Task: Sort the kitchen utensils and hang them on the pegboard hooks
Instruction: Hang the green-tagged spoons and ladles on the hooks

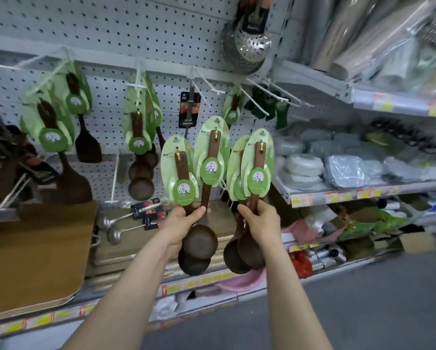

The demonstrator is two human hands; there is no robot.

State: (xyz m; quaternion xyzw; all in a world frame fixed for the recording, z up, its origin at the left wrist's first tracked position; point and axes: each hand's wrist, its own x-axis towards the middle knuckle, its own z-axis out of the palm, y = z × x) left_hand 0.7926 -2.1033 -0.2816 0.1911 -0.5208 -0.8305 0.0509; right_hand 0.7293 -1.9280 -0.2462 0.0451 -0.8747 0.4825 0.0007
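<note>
Head view:

1. The left hand [184, 218] grips two wooden ladles [200, 239] by their handles, fingers curled round both. The bowls point down and overlap. The two green cards stand upright above the fist.
2. The right hand [260, 218] grips two more wooden ladles [251, 248] in the same way, bowls down and overlapping, with two green cards on top.
3. All four ladles are held in front of the pegboard [136, 26], below its white hooks [201, 88] and clear of them.
4. On the board hang:
   - two wooden spatulas [88, 145] at the left;
   - a cluster of hung ladles [141, 183] at centre, whose count cannot be told;
   - two steel skimmers [252, 44] at the top.
5. Two metal ladles [113, 231] lie on the shelf beneath.
</note>
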